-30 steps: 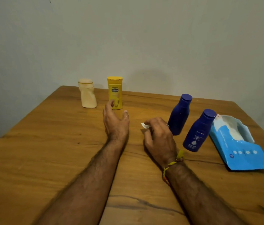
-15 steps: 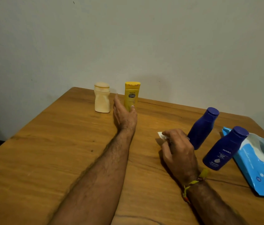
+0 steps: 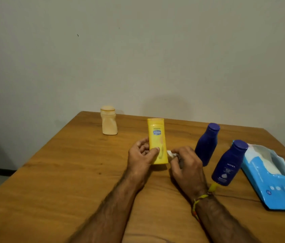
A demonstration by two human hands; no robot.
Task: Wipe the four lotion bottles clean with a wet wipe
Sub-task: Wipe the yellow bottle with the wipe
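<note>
Left hand [image 3: 141,155] grips the upright yellow plastic lotion bottle [image 3: 157,141], presenting its side; right hand [image 3: 187,164] pinches a folded white wet wipe [image 3: 170,153] beside it, apparently for wiping.

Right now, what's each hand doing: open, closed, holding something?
Left hand: grips the yellow bottle.
Right hand: pinches a wet wipe.

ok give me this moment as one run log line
left hand: grips yellow bottle | right hand: pinches wet wipe beside it | wiping: not yet touching
</note>
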